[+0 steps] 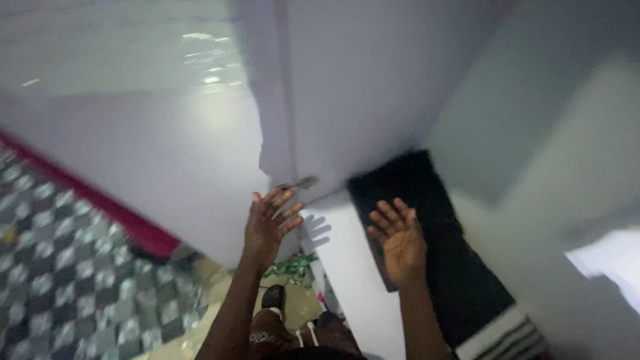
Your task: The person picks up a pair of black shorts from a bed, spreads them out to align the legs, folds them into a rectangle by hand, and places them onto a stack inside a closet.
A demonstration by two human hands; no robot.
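Left hand (269, 223) spread wide near door handle (299, 183); right hand (399, 238) spread wide, holding nothing.

Painted door, metal handle

The white door (373, 80) looked smooth and faintly glossy; its small handle (300, 183) was shiny metal; the dark mat (440, 233) seemed matt cloth.

A carpet (60, 267) with grey and white squares covers the floor (left side). A black mat (427, 220) lies nearby.
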